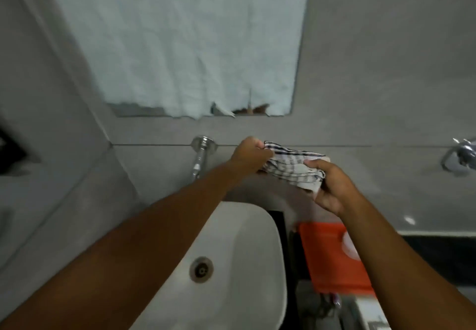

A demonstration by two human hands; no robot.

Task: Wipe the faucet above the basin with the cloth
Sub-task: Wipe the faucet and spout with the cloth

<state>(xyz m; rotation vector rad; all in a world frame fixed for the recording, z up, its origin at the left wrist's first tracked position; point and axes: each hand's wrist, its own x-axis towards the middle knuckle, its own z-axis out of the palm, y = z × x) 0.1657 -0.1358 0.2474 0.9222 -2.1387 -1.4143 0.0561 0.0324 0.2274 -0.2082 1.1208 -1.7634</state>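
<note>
A chrome faucet juts from the grey tiled wall above the white basin; its lower end is hidden behind my left forearm. A white cloth with dark checks is stretched between both hands, to the right of the faucet and apart from it. My left hand is shut on the cloth's left end. My right hand grips its right end from below.
A mirror mostly covered with pale paper hangs above the faucet. An orange container stands right of the basin. A second chrome fitting sticks out of the wall at far right. The basin's drain lies below my left forearm.
</note>
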